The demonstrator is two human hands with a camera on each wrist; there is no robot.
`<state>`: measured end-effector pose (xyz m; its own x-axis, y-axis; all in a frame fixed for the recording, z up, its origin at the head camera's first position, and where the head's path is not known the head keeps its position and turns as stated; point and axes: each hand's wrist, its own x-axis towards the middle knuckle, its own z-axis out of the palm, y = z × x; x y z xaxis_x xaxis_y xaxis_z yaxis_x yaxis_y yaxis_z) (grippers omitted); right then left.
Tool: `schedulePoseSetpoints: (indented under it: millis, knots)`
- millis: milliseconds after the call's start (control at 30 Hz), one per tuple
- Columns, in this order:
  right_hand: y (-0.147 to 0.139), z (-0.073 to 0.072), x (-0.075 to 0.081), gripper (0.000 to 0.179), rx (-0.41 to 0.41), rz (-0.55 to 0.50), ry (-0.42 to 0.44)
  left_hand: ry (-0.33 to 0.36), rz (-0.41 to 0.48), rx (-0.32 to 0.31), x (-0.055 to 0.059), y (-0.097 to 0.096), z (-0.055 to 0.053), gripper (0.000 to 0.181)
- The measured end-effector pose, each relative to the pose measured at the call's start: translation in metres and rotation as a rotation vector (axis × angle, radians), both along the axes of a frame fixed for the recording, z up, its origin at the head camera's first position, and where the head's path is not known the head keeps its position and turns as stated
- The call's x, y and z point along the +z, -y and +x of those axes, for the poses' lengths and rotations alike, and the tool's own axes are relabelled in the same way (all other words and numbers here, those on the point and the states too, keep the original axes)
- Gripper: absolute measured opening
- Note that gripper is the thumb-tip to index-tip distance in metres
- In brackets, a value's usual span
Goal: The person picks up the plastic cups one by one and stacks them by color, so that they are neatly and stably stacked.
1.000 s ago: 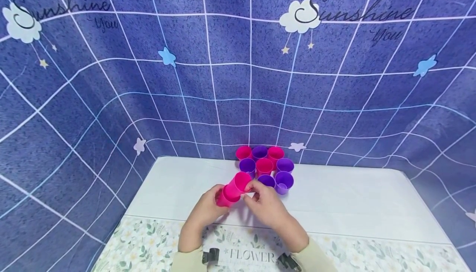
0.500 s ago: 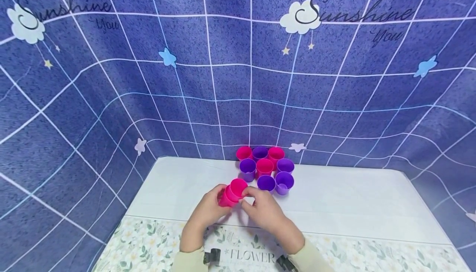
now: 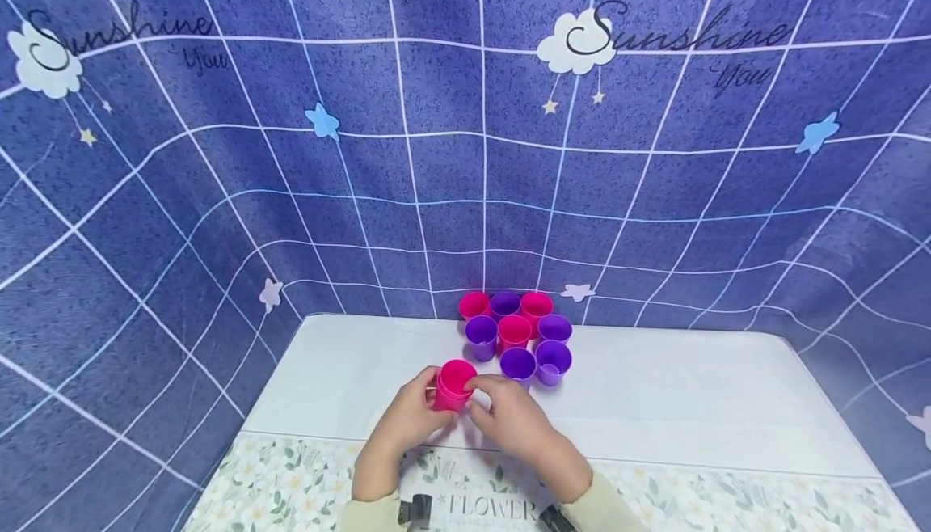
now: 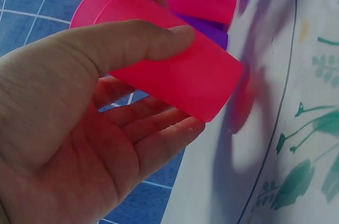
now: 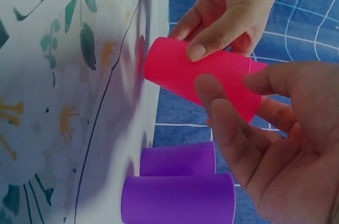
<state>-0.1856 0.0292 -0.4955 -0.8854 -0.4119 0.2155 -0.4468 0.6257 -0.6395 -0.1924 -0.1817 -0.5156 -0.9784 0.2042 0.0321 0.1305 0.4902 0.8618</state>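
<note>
Curling round nested pink cups (image 3: 454, 394), the left hand (image 3: 410, 415) grips, the right hand (image 3: 515, 420) pinches the upper; beyond both, purple cups (image 3: 517, 365)

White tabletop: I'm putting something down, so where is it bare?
Bare: right of the purple tapered cups and left of the left hand, to the blue gridded cloth. Crowded: the centre, with pink tapered cups and right hand.
</note>
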Motion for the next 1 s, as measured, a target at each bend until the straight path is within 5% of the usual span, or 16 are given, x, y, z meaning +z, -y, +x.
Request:
schedulePoseSetpoints:
  millis: [200, 433, 667, 1000]
  knots:
    - [-0.001, 0.002, 0.007, 0.041, -0.027, 0.02, -0.023, -0.01, 0.008, -0.004, -0.001, -0.001, -0.002, 0.063]
    - [-0.002, 0.005, 0.014, 0.035, -0.123, -0.05, -0.014, 0.002, 0.02, -0.002, -0.002, -0.003, 0.0, 0.062]
    - [-0.001, 0.005, 0.015, 0.007, -0.257, -0.197, -0.127, -0.026, 0.01, 0.008, 0.0, -0.005, 0.0, 0.065]
    - [-0.007, -0.002, 0.019, 0.014, -0.307, -0.401, -0.253, -0.028, 0.004, 0.016, -0.002, -0.008, 0.002, 0.064]
